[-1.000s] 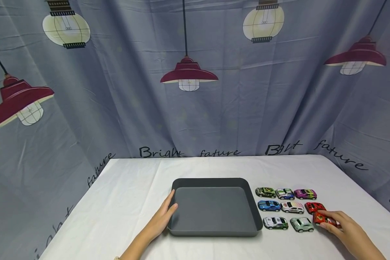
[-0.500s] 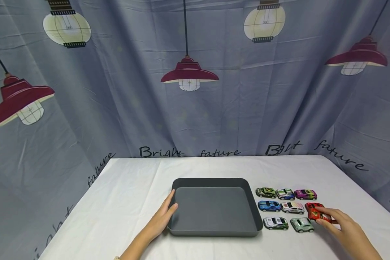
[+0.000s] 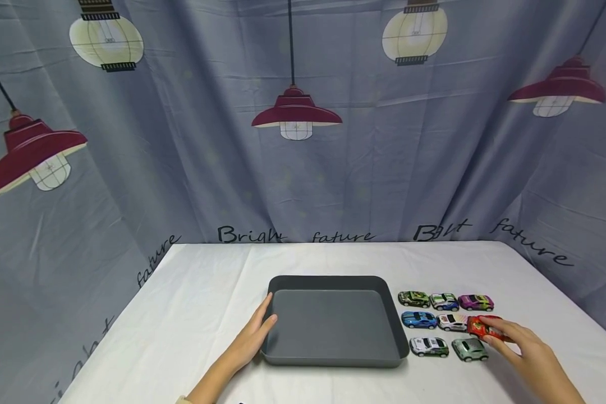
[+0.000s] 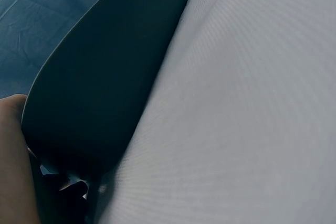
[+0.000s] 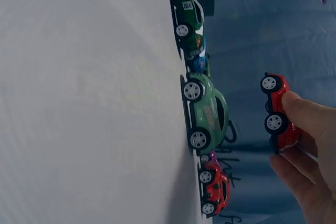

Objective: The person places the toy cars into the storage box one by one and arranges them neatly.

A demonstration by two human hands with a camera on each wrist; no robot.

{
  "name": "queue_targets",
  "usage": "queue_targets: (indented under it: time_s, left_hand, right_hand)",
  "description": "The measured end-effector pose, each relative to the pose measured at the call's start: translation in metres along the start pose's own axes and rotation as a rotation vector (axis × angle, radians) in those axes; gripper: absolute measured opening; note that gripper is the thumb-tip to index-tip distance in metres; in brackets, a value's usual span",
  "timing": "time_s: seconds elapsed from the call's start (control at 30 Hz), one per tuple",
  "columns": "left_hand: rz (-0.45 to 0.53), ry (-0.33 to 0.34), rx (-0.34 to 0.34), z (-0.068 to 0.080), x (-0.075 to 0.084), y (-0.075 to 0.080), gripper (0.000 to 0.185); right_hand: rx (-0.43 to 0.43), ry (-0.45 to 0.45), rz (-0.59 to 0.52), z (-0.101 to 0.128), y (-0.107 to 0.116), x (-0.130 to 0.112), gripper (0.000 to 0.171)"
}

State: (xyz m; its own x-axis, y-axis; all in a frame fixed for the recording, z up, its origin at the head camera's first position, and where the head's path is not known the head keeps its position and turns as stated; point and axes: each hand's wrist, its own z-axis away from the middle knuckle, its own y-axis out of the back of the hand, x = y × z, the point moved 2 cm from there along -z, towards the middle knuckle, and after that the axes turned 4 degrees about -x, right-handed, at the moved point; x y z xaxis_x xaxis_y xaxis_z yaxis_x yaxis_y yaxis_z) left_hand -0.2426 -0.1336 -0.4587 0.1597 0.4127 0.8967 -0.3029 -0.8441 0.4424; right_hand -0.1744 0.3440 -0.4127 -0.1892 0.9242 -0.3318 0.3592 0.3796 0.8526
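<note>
A dark grey tray [image 3: 333,279] lies in the middle of the white table, with nothing in it. My left hand [image 3: 256,335] rests against its left edge, fingers straight along the side and thumb at the rim. In the left wrist view the tray's edge [image 4: 105,77] fills the frame. My right hand [image 3: 505,336] pinches a small red toy car [image 3: 483,328] and holds it off the cloth. In the right wrist view the red car [image 5: 281,111] hangs clear of the table between the thumb and fingers [image 5: 307,116].
Right of the tray several toy cars stand in rows: a dark green one [image 3: 413,298], a purple one [image 3: 476,302], a blue one [image 3: 418,319], a pale green one [image 3: 468,349]. A second red car [image 5: 215,192] stands on the cloth. A printed curtain hangs behind.
My right hand has lifted the red car off the cloth and carried it a little left and away from me, over the other cars. The left hand has stayed on the tray.
</note>
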Motion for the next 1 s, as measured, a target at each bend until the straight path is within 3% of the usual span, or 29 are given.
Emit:
queue_targets:
  time_s: [0.3, 0.53, 0.8, 1.0]
  left_hand:
    - [-0.001, -0.002, 0.003, 0.000, -0.001, 0.000, 0.061]
    - [-0.002, -0.004, -0.002, -0.001, -0.001, 0.000, 0.061]
    - [-0.001, -0.003, 0.006, -0.001, 0.002, 0.001, 0.061]
    - [-0.002, 0.000, 0.009, -0.001, 0.002, 0.001, 0.061]
  right_hand:
    - [0.080, 0.079, -0.084, -0.004, -0.003, -0.017, 0.032]
    - [0.177, 0.206, -0.146, -0.010, 0.002, -0.036, 0.034]
    - [0.096, 0.152, -0.142, -0.018, 0.001, -0.052, 0.032]
    - [0.067, 0.177, -0.122, -0.024, 0.001, -0.066, 0.029]
